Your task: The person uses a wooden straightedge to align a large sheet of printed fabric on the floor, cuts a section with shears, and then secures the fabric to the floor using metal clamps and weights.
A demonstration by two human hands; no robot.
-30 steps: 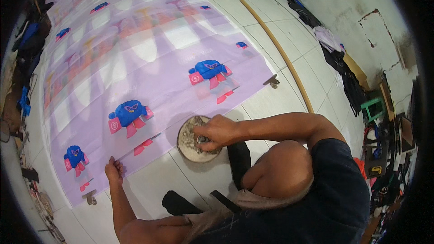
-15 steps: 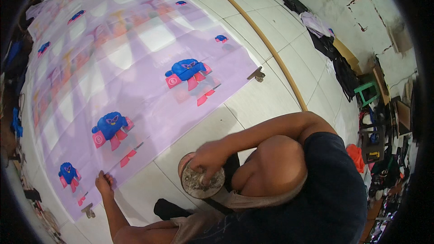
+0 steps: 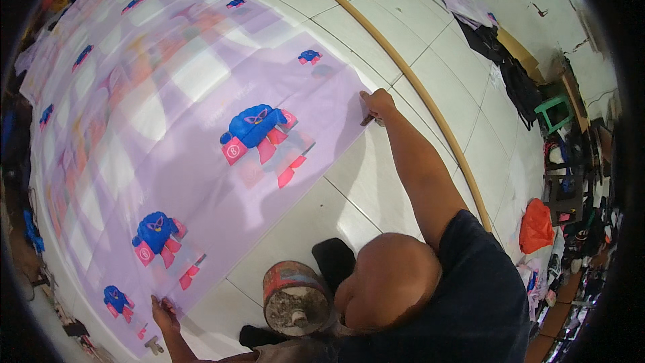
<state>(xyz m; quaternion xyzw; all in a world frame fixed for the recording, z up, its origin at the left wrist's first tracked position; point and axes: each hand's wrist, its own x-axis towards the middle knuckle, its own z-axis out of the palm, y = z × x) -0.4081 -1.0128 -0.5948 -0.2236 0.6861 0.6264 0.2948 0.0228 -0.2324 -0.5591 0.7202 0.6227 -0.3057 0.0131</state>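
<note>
A large lilac printed sheet (image 3: 195, 121), with blue and pink cartoon figures, lies spread over the tiled floor. At its near right corner my right hand (image 3: 378, 104) is closed on the sheet's edge; a metal bulldog clip (image 3: 367, 120) shows just below the fingers. My left hand (image 3: 164, 312) pinches the near edge further left, fingers drawn together. Another metal clip (image 3: 154, 345) grips the sheet's near left corner. Between my arms stands a round reddish can (image 3: 295, 296) with a dirty grey top and a central knob, touched by neither hand.
A long curved tan pole (image 3: 410, 74) lies on the floor to the right of the sheet. Along the wall are black bags (image 3: 514, 91), a green stool (image 3: 555, 113), an orange-red bag (image 3: 536, 225) and piled clutter. Dark-covered feet (image 3: 334, 265) flank the can.
My right hand has left the can's top and reached out to the sheet's right corner. My left hand stays at the near edge. The whole view has shifted somewhat.
</note>
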